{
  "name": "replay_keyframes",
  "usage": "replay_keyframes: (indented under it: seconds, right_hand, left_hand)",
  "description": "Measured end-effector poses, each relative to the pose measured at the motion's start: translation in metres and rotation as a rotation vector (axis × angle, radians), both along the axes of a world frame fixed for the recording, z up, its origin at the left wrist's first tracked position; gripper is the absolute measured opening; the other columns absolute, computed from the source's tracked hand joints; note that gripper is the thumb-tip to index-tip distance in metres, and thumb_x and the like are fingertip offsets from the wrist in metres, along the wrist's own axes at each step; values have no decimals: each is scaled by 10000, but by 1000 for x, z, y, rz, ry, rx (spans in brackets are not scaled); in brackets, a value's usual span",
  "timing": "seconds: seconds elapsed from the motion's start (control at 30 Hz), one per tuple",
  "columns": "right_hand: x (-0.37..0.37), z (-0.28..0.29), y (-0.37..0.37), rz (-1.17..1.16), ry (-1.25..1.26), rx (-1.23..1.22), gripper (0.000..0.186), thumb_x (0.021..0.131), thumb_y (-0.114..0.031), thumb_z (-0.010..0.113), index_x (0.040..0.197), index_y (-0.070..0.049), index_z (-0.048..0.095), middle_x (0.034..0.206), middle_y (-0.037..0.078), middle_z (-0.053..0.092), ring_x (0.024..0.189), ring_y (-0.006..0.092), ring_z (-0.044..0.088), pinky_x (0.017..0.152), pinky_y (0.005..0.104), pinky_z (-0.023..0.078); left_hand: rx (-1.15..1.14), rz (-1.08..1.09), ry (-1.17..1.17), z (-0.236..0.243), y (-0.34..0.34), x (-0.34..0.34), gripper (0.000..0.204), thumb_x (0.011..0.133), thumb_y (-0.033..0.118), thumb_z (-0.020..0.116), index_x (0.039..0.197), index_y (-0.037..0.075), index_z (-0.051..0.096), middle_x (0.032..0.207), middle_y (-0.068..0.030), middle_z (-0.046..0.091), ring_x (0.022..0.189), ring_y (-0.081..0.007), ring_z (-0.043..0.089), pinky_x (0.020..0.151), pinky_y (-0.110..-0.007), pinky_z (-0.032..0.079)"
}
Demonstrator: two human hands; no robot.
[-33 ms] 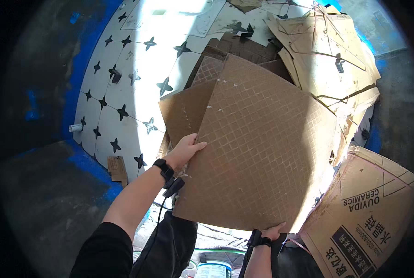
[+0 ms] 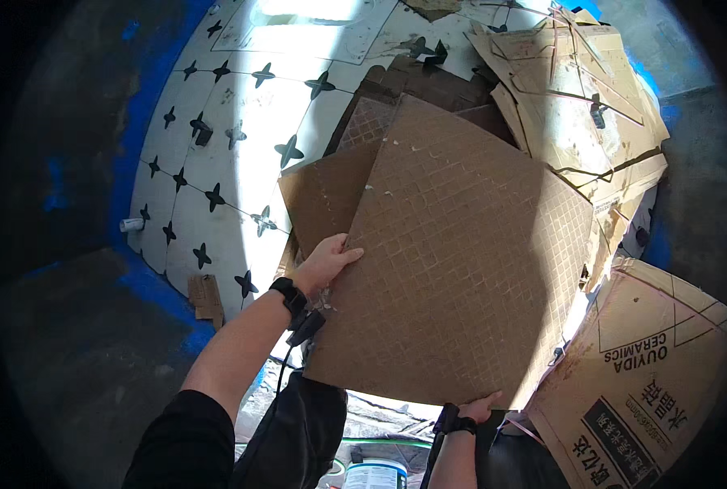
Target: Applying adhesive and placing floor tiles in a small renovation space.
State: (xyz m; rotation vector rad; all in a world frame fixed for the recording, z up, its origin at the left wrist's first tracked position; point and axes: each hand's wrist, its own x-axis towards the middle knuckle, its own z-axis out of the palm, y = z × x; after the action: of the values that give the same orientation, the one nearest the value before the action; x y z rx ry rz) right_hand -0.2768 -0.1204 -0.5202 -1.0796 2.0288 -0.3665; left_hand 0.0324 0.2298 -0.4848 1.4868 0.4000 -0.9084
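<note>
A large brown tile (image 2: 453, 269), its ribbed grid-patterned back facing up, fills the middle of the view. At its left edge my left hand (image 2: 328, 261) is closed, thumb on top and fingers out of sight beneath. My right hand (image 2: 479, 407) grips the near edge, low in the view, its fingers mostly hidden under the tile. Beyond the left edge a second brown tile (image 2: 327, 191) shows partly from underneath, and behind both lies another grid-backed piece (image 2: 368, 122). Sunlight crosses the right side of the held tile.
White tiled floor with dark star-shaped marks (image 2: 214, 196) spreads to the left, bordered by blue (image 2: 123, 171). Flattened cardboard (image 2: 575, 90) with loose straps lies far right; a printed carton (image 2: 632, 375) lies near right. A bucket (image 2: 374, 474) stands near my legs. A small cardboard scrap (image 2: 206, 300) lies left.
</note>
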Motion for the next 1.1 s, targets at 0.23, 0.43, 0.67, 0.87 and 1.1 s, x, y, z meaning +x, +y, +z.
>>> replay_keyframes:
  seconds: [0.23,0.43,0.67,0.87,1.1]
  right_hand:
    - [21,-1,37,-7,81,-42,790,764,-557,538,1140,120,381,1159,220,472,963,332,530,797,423,470]
    - [14,-14,59,-33,-99,-82,823,735,-584,555,1133,121,410,1190,207,459,1003,345,512,818,452,454]
    - [24,-29,93,-35,32,-26,837,754,-585,528,1195,103,346,1254,193,400,1102,319,445,897,421,403]
    - [8,-40,123,2,-453,80,707,814,-567,441,1285,-54,321,1329,117,340,1190,275,360,960,399,340]
    - [9,-45,150,-125,-683,341,699,803,-574,448,1312,-119,303,1347,84,319,1231,267,301,1005,432,278]
  left_hand:
    - [-110,46,75,-51,25,5,320,849,154,547,1097,-25,451,1033,-53,541,911,-115,520,804,-270,430]
    - [-112,5,4,-76,44,4,302,851,165,539,1076,-23,466,994,-46,546,860,-102,520,756,-256,432]
    - [-122,97,33,-85,71,10,292,845,179,543,1057,-14,487,944,-44,562,812,-103,525,704,-247,434]
    - [2,27,-95,-117,106,18,318,832,221,563,1039,-10,494,934,-71,570,811,-119,533,697,-251,434]
    - [535,-38,-221,-106,123,23,365,774,339,621,860,-7,543,787,-95,593,721,-178,561,649,-303,449]
